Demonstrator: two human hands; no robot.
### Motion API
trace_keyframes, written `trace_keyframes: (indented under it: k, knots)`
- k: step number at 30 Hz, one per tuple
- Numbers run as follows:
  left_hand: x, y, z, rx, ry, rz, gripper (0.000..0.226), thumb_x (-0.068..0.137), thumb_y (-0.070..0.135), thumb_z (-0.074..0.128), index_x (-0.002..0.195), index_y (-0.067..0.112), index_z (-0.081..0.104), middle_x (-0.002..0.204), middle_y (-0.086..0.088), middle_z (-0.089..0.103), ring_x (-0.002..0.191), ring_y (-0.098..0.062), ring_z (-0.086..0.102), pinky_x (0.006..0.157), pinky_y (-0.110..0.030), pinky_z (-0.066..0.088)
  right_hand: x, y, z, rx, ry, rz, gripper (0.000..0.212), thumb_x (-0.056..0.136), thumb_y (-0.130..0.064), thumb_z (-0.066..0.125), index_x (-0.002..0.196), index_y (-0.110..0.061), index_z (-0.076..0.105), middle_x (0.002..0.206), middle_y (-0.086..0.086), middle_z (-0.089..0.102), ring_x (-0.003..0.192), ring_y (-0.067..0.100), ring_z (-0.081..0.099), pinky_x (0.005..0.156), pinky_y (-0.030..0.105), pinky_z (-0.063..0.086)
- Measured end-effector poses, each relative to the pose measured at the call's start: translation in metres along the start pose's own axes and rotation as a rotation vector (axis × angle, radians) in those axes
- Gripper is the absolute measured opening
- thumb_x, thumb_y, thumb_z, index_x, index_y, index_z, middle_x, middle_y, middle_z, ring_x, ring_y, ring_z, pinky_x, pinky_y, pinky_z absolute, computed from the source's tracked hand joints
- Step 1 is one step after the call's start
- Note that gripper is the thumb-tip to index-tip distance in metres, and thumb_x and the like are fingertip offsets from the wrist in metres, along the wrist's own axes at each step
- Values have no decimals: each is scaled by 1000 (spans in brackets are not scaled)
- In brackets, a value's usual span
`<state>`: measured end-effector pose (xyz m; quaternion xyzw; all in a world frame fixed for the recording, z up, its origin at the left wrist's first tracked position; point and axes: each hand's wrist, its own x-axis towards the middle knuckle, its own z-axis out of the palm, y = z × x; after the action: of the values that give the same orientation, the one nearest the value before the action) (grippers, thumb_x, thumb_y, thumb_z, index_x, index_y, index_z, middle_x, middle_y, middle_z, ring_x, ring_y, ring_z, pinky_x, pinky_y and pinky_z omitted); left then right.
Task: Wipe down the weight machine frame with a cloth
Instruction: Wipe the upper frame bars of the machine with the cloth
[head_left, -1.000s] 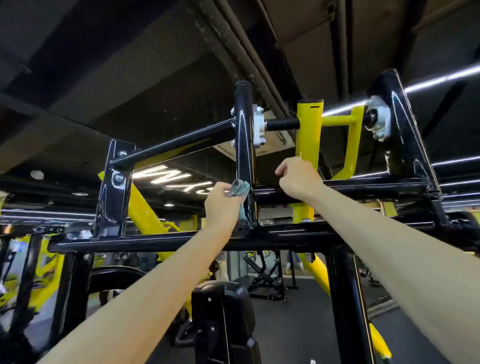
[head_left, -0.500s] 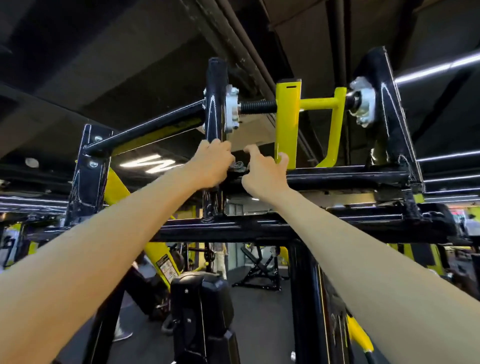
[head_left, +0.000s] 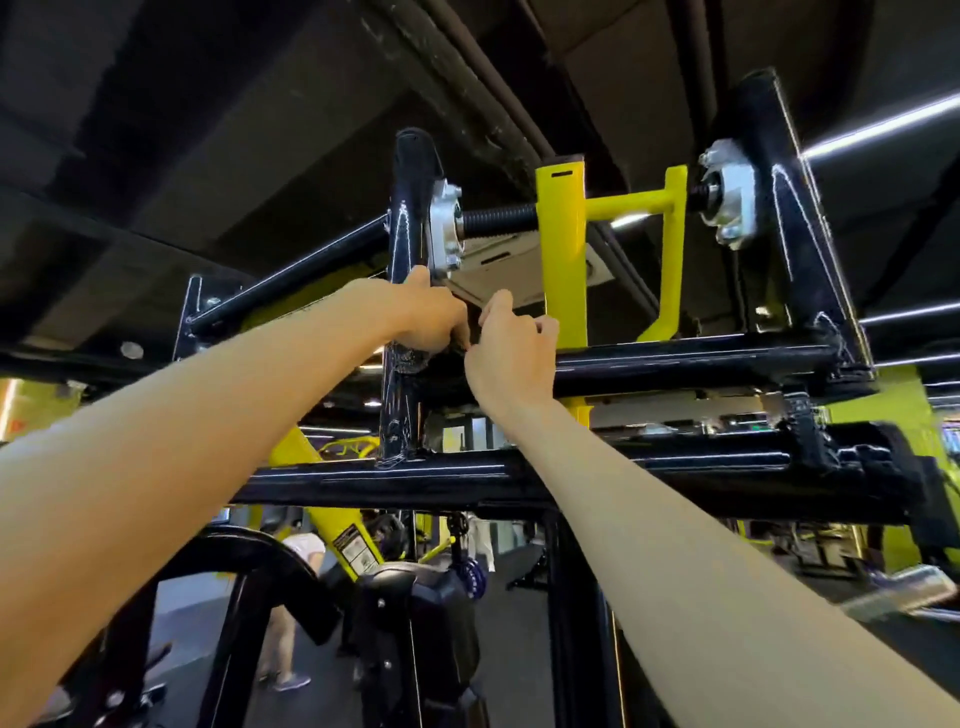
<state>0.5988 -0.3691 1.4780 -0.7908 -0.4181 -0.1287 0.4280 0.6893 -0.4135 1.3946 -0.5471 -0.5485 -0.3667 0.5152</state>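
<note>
Hands: both are raised overhead and close together, at a joint high on the machine.
Left hand (head_left: 426, 317): its fingers are curled round the glossy black upright steel post (head_left: 410, 208), holding a crumpled grey cloth (head_left: 408, 359) against it. Only a scrap of the cloth shows, just under the palm.
Right hand (head_left: 511, 358): its fingers are bent, with the tips meeting the left hand at the joint. Whether they pinch the cloth or only touch metal, I cannot tell.
Cloth position: against the post, right where the black round crossbar (head_left: 701, 358) joins it.
Risk, dropped cloth: so little fabric shows that a loose grip between the two hands could probably let it fall to the gym floor below.
Risk, snagging: the silver bolted bearing flange (head_left: 444, 234) and the black threaded shaft (head_left: 498, 218) sit just above the left hand. A wipe carried upward could catch the cloth on bolts or thread, or scrape knuckles.
Risk, pinching: the bright yellow steel lever arm (head_left: 561, 244) hangs on that shaft, just beside the right hand. If it swings, fingers near it might be nipped.
Risk, missed spots: the weld corners are tight and easy to skip.
Frame look: the black painted steel weight machine frame (head_left: 519, 480) is shiny, with light streaks along its tubes. Pale scuffs and smears show near the welds at the foot of the post.
</note>
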Motion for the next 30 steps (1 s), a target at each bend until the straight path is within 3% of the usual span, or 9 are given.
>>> trace_keyframes:
  k: [3, 6, 11, 13, 15, 18, 22, 27, 30]
  knots:
    - [13, 12, -1, 139, -70, -43, 35, 98, 15, 39, 131, 20, 49, 124, -11, 49, 115, -31, 41, 90, -39, 28, -2, 2, 3, 1, 4, -13, 33, 91, -11, 52, 123, -10, 44, 94, 3, 70, 95, 25, 62, 107, 39, 26]
    - [26, 28, -8, 100, -178, -113, 52, 98, 15, 43, 148, 14, 27, 150, -13, 28, 136, -32, 31, 108, -43, 28, 0, 5, 2, 48, 6, -12, 36, 90, -7, 49, 125, -10, 43, 94, 3, 70, 95, 25, 62, 108, 41, 24]
    - [14, 16, -4, -72, -112, -119, 43, 95, 27, 48, 138, 20, 46, 142, -8, 42, 130, -31, 40, 110, -44, 26, 1, 8, -3, 110, -21, 19, 43, 85, -3, 49, 127, -7, 39, 89, 6, 70, 92, 26, 62, 110, 43, 23]
    - [4, 6, 1, -59, -35, 3, 22, 93, 20, 48, 112, 23, 60, 108, -1, 58, 113, -24, 47, 115, -45, 14, 2, 9, -2, 72, -9, 16, 47, 85, -5, 52, 130, -8, 38, 83, 1, 67, 90, 26, 62, 111, 43, 22]
    - [-5, 2, 7, -61, 50, 39, 31, 93, 10, 47, 113, 26, 62, 95, 5, 60, 107, -19, 48, 115, -43, 10, -2, 8, -3, 10, -51, -20, 45, 86, -8, 54, 129, -10, 39, 79, -2, 60, 94, 25, 61, 114, 43, 19]
    - [-34, 12, 31, 113, 289, 20, 49, 89, 9, 51, 135, 26, 49, 109, -3, 59, 108, -25, 50, 99, -38, 31, -8, 7, -5, -39, -118, -39, 36, 89, -14, 56, 123, -13, 46, 93, 0, 63, 105, 25, 57, 114, 43, 16]
    - [-77, 18, 90, -32, 744, 98, 52, 65, -8, 70, 116, 3, 64, 92, -14, 63, 81, -31, 52, 67, -41, 48, -11, 7, -5, -61, -164, -2, 31, 89, -13, 54, 120, -14, 52, 107, 4, 64, 113, 27, 52, 112, 44, 15]
    - [-79, 13, 110, 322, 577, 397, 53, 57, 11, 87, 108, 10, 71, 102, -6, 68, 93, -25, 59, 79, -37, 43, -10, 8, -5, -57, -97, 15, 27, 90, -14, 56, 117, -14, 53, 104, 4, 64, 110, 27, 53, 112, 44, 17]
    - [-78, 11, 93, 540, 509, 464, 66, 72, 21, 77, 132, 7, 54, 113, -5, 68, 104, -23, 60, 87, -35, 30, -10, 9, -3, -82, -119, -9, 26, 90, -13, 54, 116, -14, 54, 103, 3, 64, 110, 26, 53, 112, 44, 16]
